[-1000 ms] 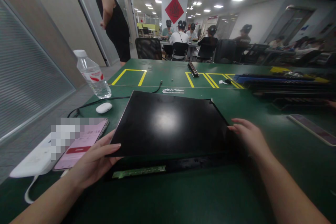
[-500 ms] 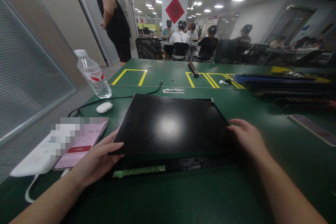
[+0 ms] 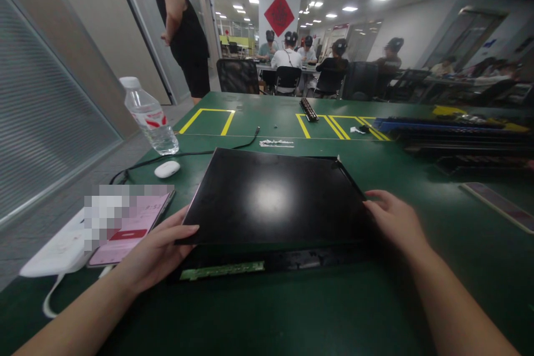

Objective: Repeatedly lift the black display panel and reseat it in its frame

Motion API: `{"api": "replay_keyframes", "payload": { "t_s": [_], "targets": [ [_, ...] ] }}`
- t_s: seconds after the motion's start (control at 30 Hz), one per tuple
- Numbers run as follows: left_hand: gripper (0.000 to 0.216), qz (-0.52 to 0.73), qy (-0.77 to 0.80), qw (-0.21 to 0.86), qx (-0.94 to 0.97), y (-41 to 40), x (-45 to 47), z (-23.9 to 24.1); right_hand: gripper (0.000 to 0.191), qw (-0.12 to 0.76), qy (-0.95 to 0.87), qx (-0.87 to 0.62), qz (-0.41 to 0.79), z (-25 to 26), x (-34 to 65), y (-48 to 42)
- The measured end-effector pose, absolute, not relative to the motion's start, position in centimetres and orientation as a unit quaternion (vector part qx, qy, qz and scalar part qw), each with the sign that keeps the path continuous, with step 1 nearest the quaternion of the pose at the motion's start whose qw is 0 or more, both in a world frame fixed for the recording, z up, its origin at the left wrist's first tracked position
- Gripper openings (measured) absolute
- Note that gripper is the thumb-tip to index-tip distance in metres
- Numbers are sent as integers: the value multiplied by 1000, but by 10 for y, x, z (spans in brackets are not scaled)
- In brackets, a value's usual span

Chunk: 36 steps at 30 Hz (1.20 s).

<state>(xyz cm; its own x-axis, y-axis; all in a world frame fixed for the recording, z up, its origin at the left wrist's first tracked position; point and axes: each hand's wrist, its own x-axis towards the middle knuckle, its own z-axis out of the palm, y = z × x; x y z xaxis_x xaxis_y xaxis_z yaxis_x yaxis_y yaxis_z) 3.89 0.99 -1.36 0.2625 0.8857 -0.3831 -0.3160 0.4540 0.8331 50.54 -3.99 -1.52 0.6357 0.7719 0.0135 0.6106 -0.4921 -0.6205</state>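
A glossy black screen panel lies tilted across the middle, a ceiling light mirrored on its face. My left hand is closed round its near left corner, thumb on top and fingers beneath. At the right edge, my right hand grips the panel with thumb and forefinger; its other fingers are partly hidden in shadow. Underneath is a black frame, showing along the near side and at the far right corner. A green circuit board strip lies along the frame's near side, below the panel's raised edge.
On the left stand a water bottle, a white earbud case, a lit phone and a black cable. Dark bars are stacked at right beside another phone. A person stands beyond the green table.
Both hands keep their hold on the panel, which has hardly moved. The whole view has shifted very slightly.
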Motion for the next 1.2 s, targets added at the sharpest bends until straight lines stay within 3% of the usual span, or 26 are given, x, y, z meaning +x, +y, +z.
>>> {"api": "replay_keyframes", "payload": {
  "t_s": [0.17, 0.37, 1.0, 1.2],
  "targets": [
    [53, 423, 442, 728, 310, 9, 41, -11, 38, 289, -413, -853, 133, -16, 508, -41],
    [36, 462, 503, 692, 234, 7, 60, 9, 37, 283, -421, -853, 122, -14, 507, -40],
    [64, 459, 497, 685, 271, 5, 60, 11, 32, 295, -444, -839, 110, -18, 510, -42],
    [58, 458, 508, 677, 273, 5, 63, 13, 31, 276, -448, -845, 98, -18, 511, -40]
  ]
}}
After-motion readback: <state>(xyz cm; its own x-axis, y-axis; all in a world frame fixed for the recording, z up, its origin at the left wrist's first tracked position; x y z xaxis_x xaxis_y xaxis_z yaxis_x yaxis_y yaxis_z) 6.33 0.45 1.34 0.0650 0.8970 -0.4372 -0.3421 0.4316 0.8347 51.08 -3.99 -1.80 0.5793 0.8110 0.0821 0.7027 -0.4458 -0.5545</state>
